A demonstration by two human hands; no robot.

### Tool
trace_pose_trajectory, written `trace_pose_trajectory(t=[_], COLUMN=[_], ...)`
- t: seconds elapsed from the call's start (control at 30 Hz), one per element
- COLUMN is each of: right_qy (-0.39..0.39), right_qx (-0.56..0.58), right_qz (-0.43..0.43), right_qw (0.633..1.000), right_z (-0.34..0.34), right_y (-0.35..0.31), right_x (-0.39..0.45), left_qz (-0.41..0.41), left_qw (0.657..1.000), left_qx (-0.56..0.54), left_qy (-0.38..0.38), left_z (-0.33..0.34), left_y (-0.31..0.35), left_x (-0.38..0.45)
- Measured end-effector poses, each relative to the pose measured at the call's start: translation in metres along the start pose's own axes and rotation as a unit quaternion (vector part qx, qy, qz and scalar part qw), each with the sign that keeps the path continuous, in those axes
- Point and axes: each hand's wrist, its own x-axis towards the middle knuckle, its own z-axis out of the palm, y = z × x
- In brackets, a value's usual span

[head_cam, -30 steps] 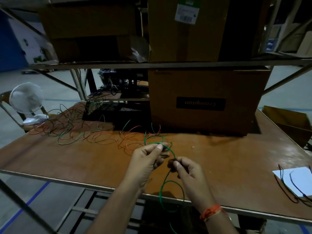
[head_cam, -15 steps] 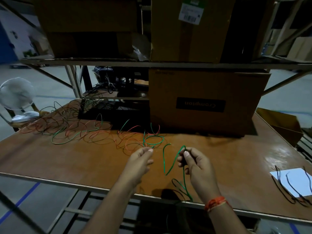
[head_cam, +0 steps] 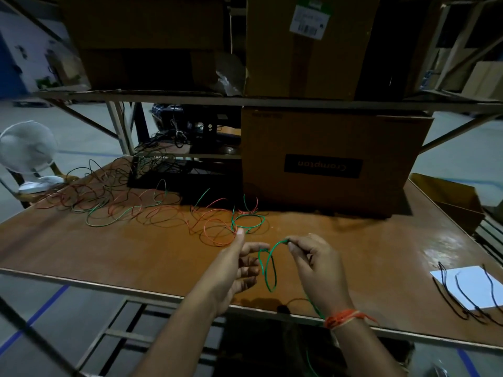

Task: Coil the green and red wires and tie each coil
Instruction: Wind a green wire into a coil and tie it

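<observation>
A green wire [head_cam: 268,270] hangs in a narrow loop between my hands above the brown table [head_cam: 136,257]. My right hand [head_cam: 313,262] pinches its top bend with thumb and forefinger; the wire trails down past my wrist and off the table's front edge. My left hand [head_cam: 236,263] is beside the loop with fingers spread and relaxed, its fingertips close to the wire, holding nothing. A small green coil [head_cam: 249,221] lies just beyond my hands. A tangle of loose red and green wires [head_cam: 130,205] spreads over the left half of the table.
A large cardboard box [head_cam: 326,161] stands at the back of the table under a metal shelf with more boxes. White paper [head_cam: 473,287] with black wires [head_cam: 462,292] lies at the right. A white fan [head_cam: 27,153] sits off the left edge.
My left hand has let go and opened beside the wire. My right hand lifted the green wire's bend, and the hanging loop has narrowed and drawn closer to the left fingers.
</observation>
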Motion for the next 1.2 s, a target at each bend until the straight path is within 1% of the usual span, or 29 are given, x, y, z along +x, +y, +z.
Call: trace_pose_trajectory(t=[0.07, 0.13, 0.23, 0.37, 0.43, 0.5, 0.57, 0.63, 0.67, 0.73, 0.8, 0.87, 1.0, 1.07, 1.13, 1.2], right_qy=[-0.014, -0.020, -0.020, -0.019, -0.023, -0.046, -0.102, -0.154, -0.169, -0.188, -0.194, -0.185, -0.183, -0.188, -0.182, -0.173], right_qx=[0.002, 0.006, -0.004, -0.014, -0.012, 0.002, 0.062, 0.157, 0.197, 0.241, 0.246, 0.239, 0.200, 0.185, 0.168, 0.161], right_qz=[-0.021, -0.034, -0.042, -0.025, -0.012, 0.023, 0.066, 0.110, 0.136, 0.169, 0.172, 0.159, 0.122, 0.113, 0.103, 0.087], right_qw=[1.000, 0.999, 0.999, 0.999, 1.000, 0.999, 0.991, 0.969, 0.956, 0.937, 0.934, 0.940, 0.955, 0.958, 0.963, 0.968], right_z=[0.001, 0.004, 0.006, 0.006, 0.008, 0.010, 0.014, 0.013, 0.012, 0.011, 0.013, 0.015, 0.018, 0.020, 0.021, 0.022], right_y=[-0.003, -0.004, -0.007, -0.009, -0.010, -0.007, -0.004, -0.008, -0.012, -0.015, -0.016, -0.019, -0.020, -0.021, -0.022, -0.024], right_x=[-0.003, -0.005, -0.008, -0.012, -0.012, -0.012, -0.013, -0.016, -0.017, -0.016, -0.016, -0.016, -0.016, -0.016, -0.016, -0.016], left_qz=[-0.009, 0.001, 0.015, 0.036, 0.059, 0.090, 0.111, 0.122, 0.124, 0.122, 0.116, 0.106, 0.048, 0.017, -0.023, -0.087], left_qw=[0.999, 0.999, 0.998, 0.999, 0.998, 0.995, 0.992, 0.991, 0.991, 0.991, 0.991, 0.993, 0.998, 0.997, 0.996, 0.982], left_qx=[-0.031, -0.052, -0.053, -0.003, -0.013, -0.045, -0.060, -0.051, -0.048, -0.053, -0.063, -0.044, 0.027, 0.045, -0.005, -0.116], left_qy=[-0.006, -0.009, -0.011, -0.027, -0.029, -0.025, -0.024, -0.025, -0.025, -0.020, -0.013, -0.007, -0.036, -0.053, -0.083, -0.118], left_z=[0.000, 0.000, -0.001, -0.004, -0.003, -0.003, -0.004, -0.007, -0.007, -0.008, -0.008, -0.009, -0.010, -0.010, -0.013, -0.017], left_y=[0.000, -0.002, -0.006, -0.012, -0.012, -0.012, -0.011, -0.012, -0.013, -0.015, -0.017, -0.018, -0.021, -0.019, -0.016, -0.014], left_x=[-0.001, -0.002, -0.005, -0.010, -0.011, -0.011, -0.011, -0.010, -0.011, -0.011, -0.011, -0.011, -0.015, -0.018, -0.019, -0.018])
